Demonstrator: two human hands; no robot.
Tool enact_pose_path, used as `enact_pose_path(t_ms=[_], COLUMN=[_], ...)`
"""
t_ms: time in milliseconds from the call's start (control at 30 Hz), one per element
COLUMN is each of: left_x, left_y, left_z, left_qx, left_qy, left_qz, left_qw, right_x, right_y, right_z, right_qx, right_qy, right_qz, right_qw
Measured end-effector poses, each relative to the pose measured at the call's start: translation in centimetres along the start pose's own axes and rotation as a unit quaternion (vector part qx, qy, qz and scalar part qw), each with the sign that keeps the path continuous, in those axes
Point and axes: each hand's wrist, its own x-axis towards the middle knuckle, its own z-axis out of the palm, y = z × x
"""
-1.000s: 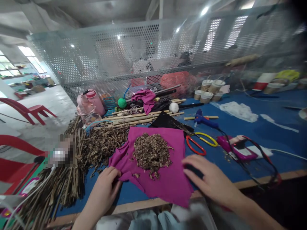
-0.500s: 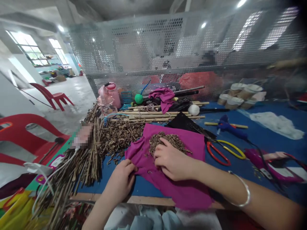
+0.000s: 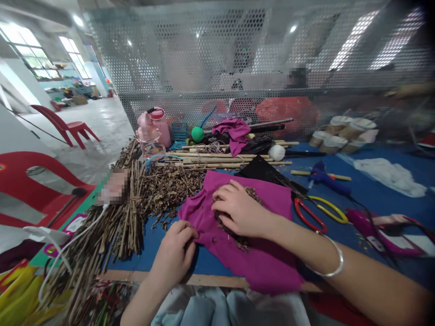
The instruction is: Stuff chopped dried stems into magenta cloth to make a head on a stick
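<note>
A magenta cloth [image 3: 272, 194] lies spread on the blue table, its left side wrinkled and its front corner hanging over the edge. On it sits a small heap of dried leaves [image 3: 253, 194], partly hidden under my right hand [image 3: 238, 210]. The fingers of that hand are bent and cupped round the heap, and a few crumbs lie just below the palm. My left hand [image 3: 175, 249] is closed, pinching the cloth's left edge. A larger pile of dried leaves [image 3: 170, 185] spreads beyond it, beside bundled dry stalks [image 3: 131, 226].
Right of the cloth lie red-and-yellow-handled scissors [image 3: 312, 210], a blue glue gun [image 3: 322, 176] and white fluff [image 3: 387, 174]. Behind are sticks [image 3: 217, 160], a white ball [image 3: 277, 152], a green ball [image 3: 197, 134], a pink jug [image 3: 159, 127] and several cups [image 3: 340, 133]. A mesh screen [image 3: 204, 59] backs the table.
My right hand has shifted over the heap and covers more of it; leaf bits now show below the palm. My left hand keeps its pinch on the cloth. The view has tilted slightly.
</note>
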Motion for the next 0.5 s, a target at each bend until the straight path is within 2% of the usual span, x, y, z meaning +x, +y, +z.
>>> enact_pose_path(t_ms=[133,233,400,500], left_x=[0.2,0.2,0.1,-0.1], left_y=[0.5,0.5,-0.1,-0.5], left_z=[0.3,0.3,0.2,0.4], left_qx=[0.006,0.018,0.031,0.034], left_qy=[0.025,0.004,-0.026,0.007], left_qz=[0.012,0.002,-0.021,-0.036], left_qw=[1.000,1.000,0.999,0.999], right_x=[-1.7,-2.3,-4.5,-5.2], right_y=[-2.2,-2.9,-1.4,0.3], right_z=[1.2,2.7,2.4,1.2], right_qx=[0.001,-0.015,-0.001,0.023], right_qy=[-0.002,-0.001,0.072,0.110], right_qz=[-0.061,-0.062,-0.007,0.045], right_qw=[0.998,0.998,0.997,0.993])
